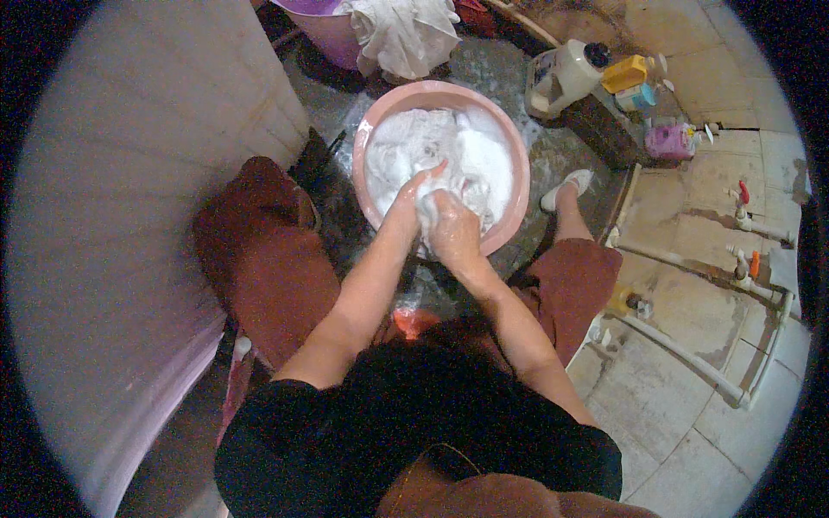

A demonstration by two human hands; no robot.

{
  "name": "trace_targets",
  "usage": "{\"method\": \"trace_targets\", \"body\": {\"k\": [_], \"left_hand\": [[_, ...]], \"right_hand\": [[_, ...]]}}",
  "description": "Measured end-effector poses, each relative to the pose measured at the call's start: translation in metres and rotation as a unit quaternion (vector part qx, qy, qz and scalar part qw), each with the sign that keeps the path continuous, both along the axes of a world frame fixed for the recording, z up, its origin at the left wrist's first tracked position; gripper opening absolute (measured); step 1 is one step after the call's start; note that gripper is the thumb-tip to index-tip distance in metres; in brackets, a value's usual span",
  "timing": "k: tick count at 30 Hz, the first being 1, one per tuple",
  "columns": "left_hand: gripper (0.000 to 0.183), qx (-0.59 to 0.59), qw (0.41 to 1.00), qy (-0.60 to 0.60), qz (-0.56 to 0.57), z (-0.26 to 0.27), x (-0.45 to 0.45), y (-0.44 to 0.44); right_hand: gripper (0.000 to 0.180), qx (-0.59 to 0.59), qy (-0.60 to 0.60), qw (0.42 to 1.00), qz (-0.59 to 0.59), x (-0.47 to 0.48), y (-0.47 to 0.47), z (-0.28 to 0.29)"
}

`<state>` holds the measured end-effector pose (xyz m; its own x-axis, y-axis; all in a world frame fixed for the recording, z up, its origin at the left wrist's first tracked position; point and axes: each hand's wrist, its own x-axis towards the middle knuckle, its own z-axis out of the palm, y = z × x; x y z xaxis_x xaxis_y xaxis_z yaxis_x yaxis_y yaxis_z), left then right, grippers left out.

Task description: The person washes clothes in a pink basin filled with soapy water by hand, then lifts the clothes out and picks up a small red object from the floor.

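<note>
A pink plastic basin [516, 155] stands on the floor between my knees. White soapsuds [487, 155] and soaked white cloth [424, 129] fill it. Over the near rim, my right hand [455, 225] is curled tightly around a wet, sudsy bunch of the cloth. Right against it, my left hand [412, 194] grips the same bunch, its thumb pointing forward; suds and cloth hide most of its fingers.
Beyond the basin, a white garment [405, 35] drapes over a purple tub [324, 32]. A large jug [563, 78] and several bottles line the right side. Pipes with a red-handled tap [743, 192] run along the tiled wall. A pale panel [162, 162] rises at left.
</note>
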<state>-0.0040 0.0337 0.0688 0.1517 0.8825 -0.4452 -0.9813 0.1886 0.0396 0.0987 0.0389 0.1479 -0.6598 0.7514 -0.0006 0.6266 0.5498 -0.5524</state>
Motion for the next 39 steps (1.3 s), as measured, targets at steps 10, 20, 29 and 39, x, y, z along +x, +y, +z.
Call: {"method": "trace_targets", "body": {"k": [10, 20, 29, 39], "left_hand": [[0.032, 0.02, 0.979, 0.141, 0.145, -0.079, 0.055, 0.005], [0.038, -0.034, 0.967, 0.232, 0.104, -0.014, 0.06, 0.032], [0.04, 0.117, 0.673, 0.723, -0.1, -0.03, 0.076, 0.004], [0.038, -0.054, 0.997, 0.051, 0.003, -0.01, -0.004, 0.004]], "right_hand": [[0.022, -0.09, 0.135, 0.982, -0.093, 0.025, 0.071, -0.095], [0.033, -0.595, 0.349, 0.667, -0.28, 0.07, 0.125, -0.164], [0.058, -0.286, -0.047, 0.956, 0.051, 0.031, 0.109, -0.059], [0.026, -0.014, -0.037, 0.992, 0.118, -0.001, -0.018, 0.012]]}}
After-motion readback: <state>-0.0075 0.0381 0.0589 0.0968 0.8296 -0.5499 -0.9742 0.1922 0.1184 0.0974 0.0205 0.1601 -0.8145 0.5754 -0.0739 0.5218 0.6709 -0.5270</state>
